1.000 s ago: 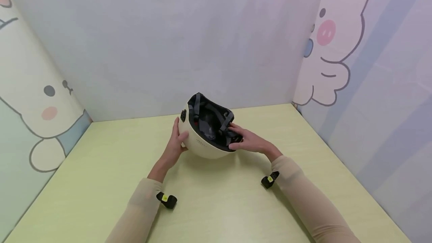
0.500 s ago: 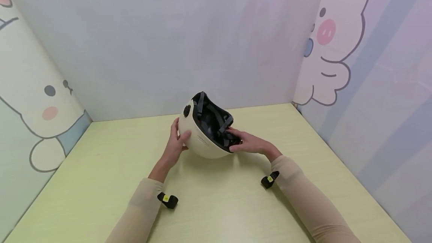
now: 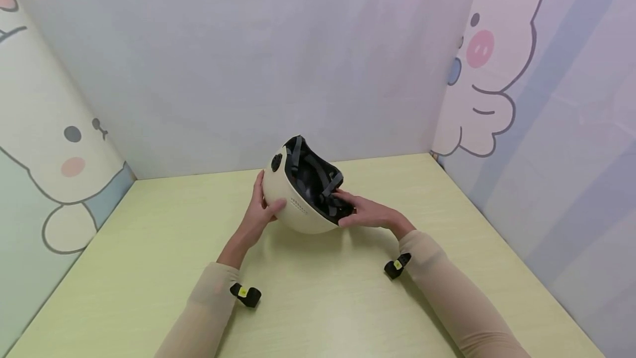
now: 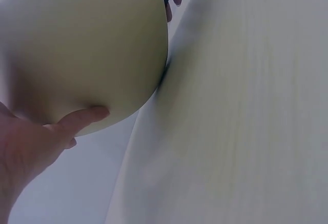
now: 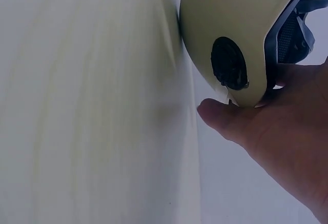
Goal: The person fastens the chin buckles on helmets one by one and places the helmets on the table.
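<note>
A cream helmet (image 3: 293, 203) rests tilted on the table, its black padded inside and grey straps facing up and to the right. My left hand (image 3: 258, 211) holds the shell from the left, thumb on the near side, the other fingers partly hidden behind it. On the right, my right hand (image 3: 370, 211) grips the rim, with the thumb outside and fingers reaching into the opening by the straps. In the right wrist view a round black disc (image 5: 229, 63) shows on the shell near my thumb. The left wrist view shows my left thumb (image 4: 84, 119) on the smooth shell.
The pale yellow-green table (image 3: 318, 303) extends around the helmet. A plain grey-lilac wall (image 3: 278, 59) stands behind its back edge. Side walls carry cartoon animals, one at left (image 3: 64, 126) and one at right (image 3: 502, 59). A small black camera sits on each wrist.
The helmet has turned slightly between my hands, its opening shifting a little to the right and more of the left shell showing. My left thumb has slid slightly right along the shell.
</note>
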`<state>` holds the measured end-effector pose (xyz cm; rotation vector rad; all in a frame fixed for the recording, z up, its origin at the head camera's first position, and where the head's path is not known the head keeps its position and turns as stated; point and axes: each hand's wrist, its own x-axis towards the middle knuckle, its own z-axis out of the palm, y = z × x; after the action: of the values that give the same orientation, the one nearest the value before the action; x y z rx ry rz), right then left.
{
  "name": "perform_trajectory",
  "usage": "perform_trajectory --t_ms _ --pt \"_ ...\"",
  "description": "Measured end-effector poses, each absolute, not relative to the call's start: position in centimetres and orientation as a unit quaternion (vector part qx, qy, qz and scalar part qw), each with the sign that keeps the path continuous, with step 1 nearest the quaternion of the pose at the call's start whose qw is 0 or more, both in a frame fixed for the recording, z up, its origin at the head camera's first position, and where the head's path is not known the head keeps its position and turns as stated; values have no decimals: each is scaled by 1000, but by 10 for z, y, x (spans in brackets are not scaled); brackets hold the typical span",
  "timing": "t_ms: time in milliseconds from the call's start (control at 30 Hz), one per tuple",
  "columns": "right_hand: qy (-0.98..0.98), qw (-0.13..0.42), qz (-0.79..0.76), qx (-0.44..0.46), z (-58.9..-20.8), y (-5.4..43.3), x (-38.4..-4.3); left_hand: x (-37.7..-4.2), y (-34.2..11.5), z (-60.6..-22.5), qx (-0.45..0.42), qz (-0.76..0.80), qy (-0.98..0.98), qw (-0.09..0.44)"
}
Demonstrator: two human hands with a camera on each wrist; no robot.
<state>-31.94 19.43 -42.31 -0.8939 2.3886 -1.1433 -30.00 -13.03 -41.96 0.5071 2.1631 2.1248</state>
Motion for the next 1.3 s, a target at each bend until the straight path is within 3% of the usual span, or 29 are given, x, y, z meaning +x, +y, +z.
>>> perform_trajectory --t_ms 367,633,900,1300 --pt "862 159 -375 -301 -414 196 -316 -298 -132 -416 158 691 705 36" --pt "840 52 -402 -360 -389 188 -304 -299 -133 -418 160 687 708 35" --pt "788 23 -430 -440 -371 168 -285 -300 -138 -419 163 689 705 36" --pt "825 -153 -199 -506 -354 142 -251 -299 -136 -417 159 682 713 32"
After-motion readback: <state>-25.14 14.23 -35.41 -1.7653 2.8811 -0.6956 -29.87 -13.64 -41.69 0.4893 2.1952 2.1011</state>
